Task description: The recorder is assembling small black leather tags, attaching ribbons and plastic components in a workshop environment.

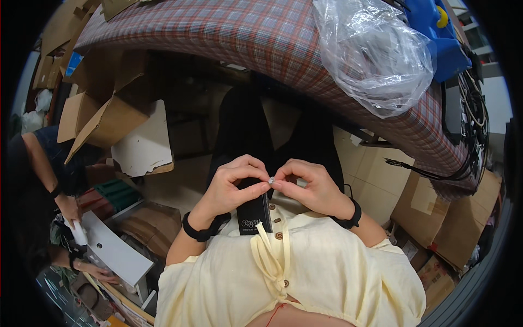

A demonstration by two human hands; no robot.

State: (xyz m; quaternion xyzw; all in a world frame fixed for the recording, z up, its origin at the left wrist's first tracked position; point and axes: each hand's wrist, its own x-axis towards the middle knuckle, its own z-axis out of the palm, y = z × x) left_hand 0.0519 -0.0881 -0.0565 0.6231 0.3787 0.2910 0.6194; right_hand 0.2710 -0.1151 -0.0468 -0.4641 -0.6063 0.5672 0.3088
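Note:
Both hands meet above my lap, fingertips nearly touching. Between them is a tiny pale, whitish-grey piece (271, 180), too small to name. My left hand (237, 181) pinches it with thumb and forefinger. From the other side, the thumb and forefinger of my right hand (311, 187) close on the same piece. Below my left hand, a flat black case (251, 213) with pale lettering lies against my yellow top; its upper part is hidden behind the fingers. Each wrist wears a black band.
A table with a plaid cloth (261, 32) stands ahead, bearing a clear plastic bag (376, 60) and a blue plastic object (438, 41). Cardboard boxes (103, 117) are at left and right. Another person's hand (70, 210) holds a white object over a white board (117, 248). Black cables (479, 120) hang at right.

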